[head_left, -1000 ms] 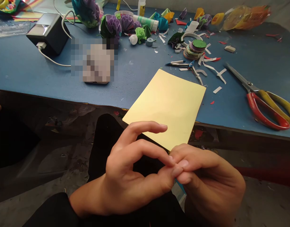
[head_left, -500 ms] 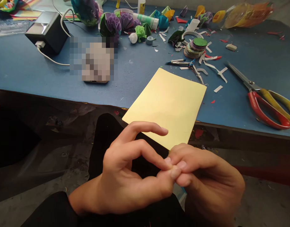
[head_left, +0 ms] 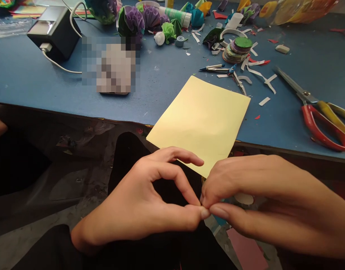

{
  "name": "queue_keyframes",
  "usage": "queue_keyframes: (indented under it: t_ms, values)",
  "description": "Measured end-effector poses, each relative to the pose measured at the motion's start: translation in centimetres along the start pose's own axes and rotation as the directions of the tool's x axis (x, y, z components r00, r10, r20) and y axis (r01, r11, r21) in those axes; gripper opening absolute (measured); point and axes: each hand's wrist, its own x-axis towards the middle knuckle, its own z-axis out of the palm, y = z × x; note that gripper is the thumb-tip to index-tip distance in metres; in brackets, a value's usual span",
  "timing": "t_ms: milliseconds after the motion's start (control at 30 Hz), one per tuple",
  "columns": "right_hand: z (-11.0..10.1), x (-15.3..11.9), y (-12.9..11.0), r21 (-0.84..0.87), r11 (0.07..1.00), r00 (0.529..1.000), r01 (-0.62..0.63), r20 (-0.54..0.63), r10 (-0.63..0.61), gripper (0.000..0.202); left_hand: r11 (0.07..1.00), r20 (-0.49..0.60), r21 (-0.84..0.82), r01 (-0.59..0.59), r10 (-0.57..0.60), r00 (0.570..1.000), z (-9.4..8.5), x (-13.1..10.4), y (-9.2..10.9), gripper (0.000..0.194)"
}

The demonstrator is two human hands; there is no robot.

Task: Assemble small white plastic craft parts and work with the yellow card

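My left hand (head_left: 150,198) is held in front of the table's edge, its index finger and thumb pinched together and another finger curved above them. The fingertips of my right hand (head_left: 253,191) meet that pinch from the right, also pressed together. Whatever lies between the fingertips is hidden or too small to make out. Just beyond both hands, a yellow paper sheet (head_left: 203,120) lies partly on the blue table (head_left: 76,99) and sticks out over its front edge. Large scissors (head_left: 315,105) with red and yellow handles lie at the right.
Behind the sheet are a small compass (head_left: 231,70), white paper scraps and a round stack (head_left: 237,50). Crumpled paper flowers (head_left: 134,22) and a glue tube (head_left: 176,15) stand farther back. A black box (head_left: 56,32) with a cable sits at the left.
My right hand has turned and its forearm now reaches in from the right, with its fingertips still at my left pinch. The view has shifted slightly; a pink paper shows below.
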Motion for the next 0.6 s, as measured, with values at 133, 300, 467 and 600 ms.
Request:
queue_keyframes:
  t_ms: [133,300,467,600]
  values:
    - [-0.6,0.6,0.1,0.025,0.998,0.996,0.049,0.079,-0.051,0.005,1.000,0.035,0.000,-0.012,0.012,0.999,-0.1,0.2,0.0,0.013]
    - [-1.0,1.1,0.2,0.081,0.997,0.990,0.013,0.140,-0.024,0.006,1.000,0.044,-0.011,-0.004,0.005,0.999,-0.2,0.2,0.0,0.012]
    - [-0.9,1.5,0.6,0.116,0.993,0.985,0.014,0.170,-0.034,0.007,0.998,0.056,-0.057,0.029,-0.026,0.998,-0.3,0.2,0.1,0.013]
    - [-1.0,1.8,0.7,0.133,0.991,0.972,-0.015,0.235,-0.017,0.008,0.998,0.084,-0.056,0.026,-0.022,0.996,-0.3,0.4,0.1,0.013]
